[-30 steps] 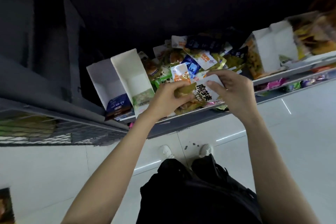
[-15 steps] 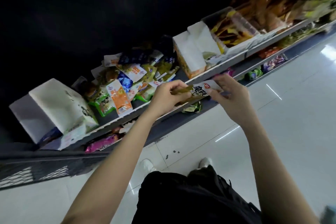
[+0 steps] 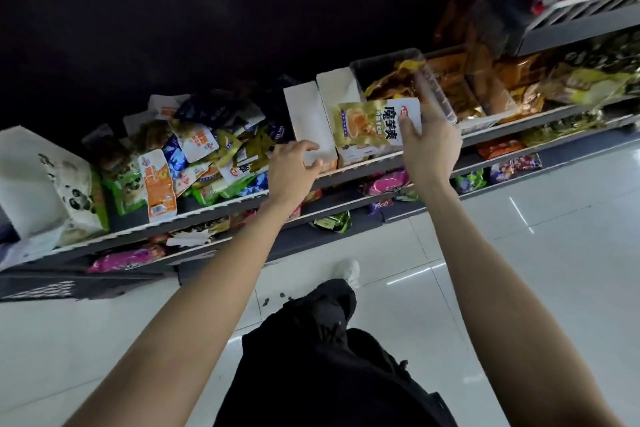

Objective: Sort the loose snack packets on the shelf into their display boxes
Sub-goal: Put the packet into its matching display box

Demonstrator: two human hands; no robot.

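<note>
right hand [image 3: 427,146] grip pinching gold packet [image 3: 372,128] over the white box [image 3: 311,121]; left hand [image 3: 292,168] grip spread at shelf edge [image 3: 214,210].

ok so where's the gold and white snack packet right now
In the head view, the gold and white snack packet is right of centre, pinched in the right hand, held before the white display boxes on the shelf, beside a clear bin.

Gold-and-white snack packet [image 3: 375,126], orange-and-white packet [image 3: 157,184], panda-patterned white-green display box [image 3: 65,191], possibly cardboard.
</note>
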